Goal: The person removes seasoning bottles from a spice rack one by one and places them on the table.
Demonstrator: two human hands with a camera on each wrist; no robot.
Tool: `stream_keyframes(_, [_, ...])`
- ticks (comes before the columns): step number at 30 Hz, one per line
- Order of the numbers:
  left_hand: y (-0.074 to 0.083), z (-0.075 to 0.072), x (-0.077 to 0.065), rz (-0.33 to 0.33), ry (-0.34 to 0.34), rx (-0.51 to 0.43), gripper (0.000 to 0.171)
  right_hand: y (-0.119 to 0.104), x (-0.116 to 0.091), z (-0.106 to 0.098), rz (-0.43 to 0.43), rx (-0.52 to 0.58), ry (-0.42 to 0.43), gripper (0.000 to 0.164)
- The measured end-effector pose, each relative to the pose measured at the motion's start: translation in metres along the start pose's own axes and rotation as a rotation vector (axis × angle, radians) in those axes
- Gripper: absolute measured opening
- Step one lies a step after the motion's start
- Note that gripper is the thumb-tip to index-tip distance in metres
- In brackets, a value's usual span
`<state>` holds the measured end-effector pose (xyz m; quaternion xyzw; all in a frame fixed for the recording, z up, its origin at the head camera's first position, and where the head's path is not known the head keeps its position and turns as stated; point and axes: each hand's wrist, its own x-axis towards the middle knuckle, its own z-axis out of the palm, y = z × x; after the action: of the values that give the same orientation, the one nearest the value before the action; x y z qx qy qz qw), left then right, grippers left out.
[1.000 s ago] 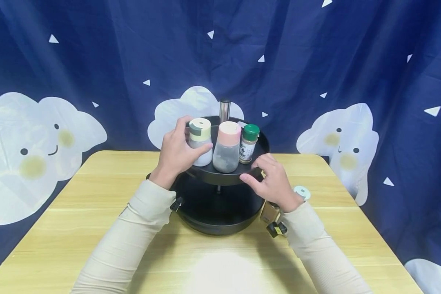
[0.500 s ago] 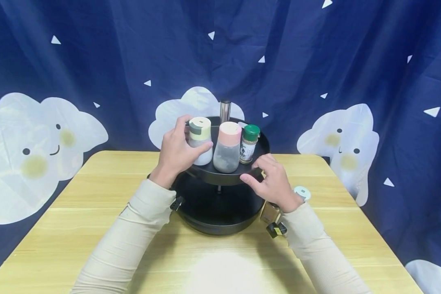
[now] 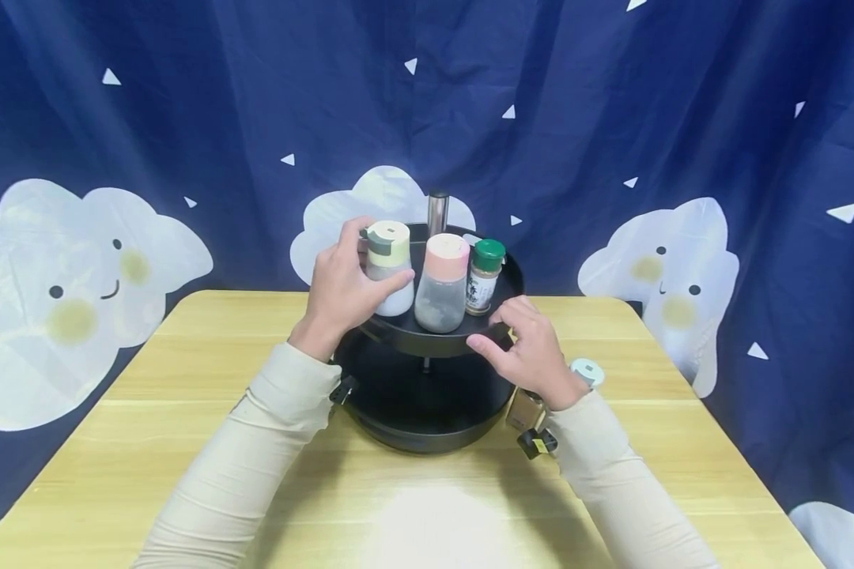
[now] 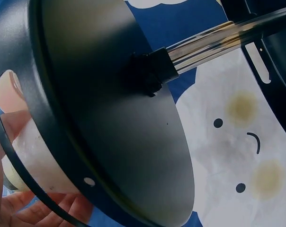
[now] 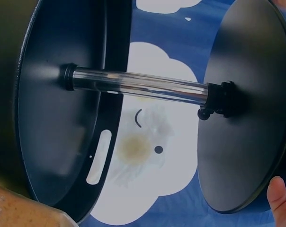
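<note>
My left hand (image 3: 341,288) grips a seasoning jar (image 3: 390,273) with a pale yellow and grey-green cap, at the left of the rack's upper tier. Through a slot in the tier's wall, the left wrist view shows the jar's pale body (image 4: 41,158) between thumb and fingers. My right hand (image 3: 530,352) holds the front right rim of the black two-tier rotating rack (image 3: 420,344), thumb outside. That thumb (image 5: 278,194) shows at the rim in the right wrist view. A pink-capped jar (image 3: 442,284) and a green-capped spice bottle (image 3: 483,276) stand upright on the upper tier.
The lower tier (image 3: 427,395) lies below, joined by a metal post (image 5: 143,86). By my right wrist, a brown-filled container (image 3: 524,411) and a pale-green-capped jar (image 3: 587,371) stand on the wooden table (image 3: 185,379). A blue cloud-patterned curtain (image 3: 541,63) hangs behind.
My left hand and the yellow-capped jar have risen slightly against the pink-capped jar beside it. The right hand keeps its place on the rim.
</note>
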<state>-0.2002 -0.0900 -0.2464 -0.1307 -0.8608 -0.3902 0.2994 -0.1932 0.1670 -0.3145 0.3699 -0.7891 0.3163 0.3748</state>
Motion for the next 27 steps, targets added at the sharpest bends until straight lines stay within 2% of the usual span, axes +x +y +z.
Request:
stream_keyframes(7, [0.001,-0.002,0.001,0.001,0.008,-0.010,0.074,0.002,0.001,-0.002,-0.001,-0.001,-0.004,0.049])
stream_keyframes(15, [0.002,-0.007,0.001,0.006,0.014,-0.011,0.074,0.001,0.001,-0.001,0.023,-0.007,-0.021,0.063])
stream_keyframes(27, [0.006,-0.013,0.002,0.069,0.044,-0.009,0.074,-0.001,0.000,-0.001,0.001,0.003,-0.005,0.061])
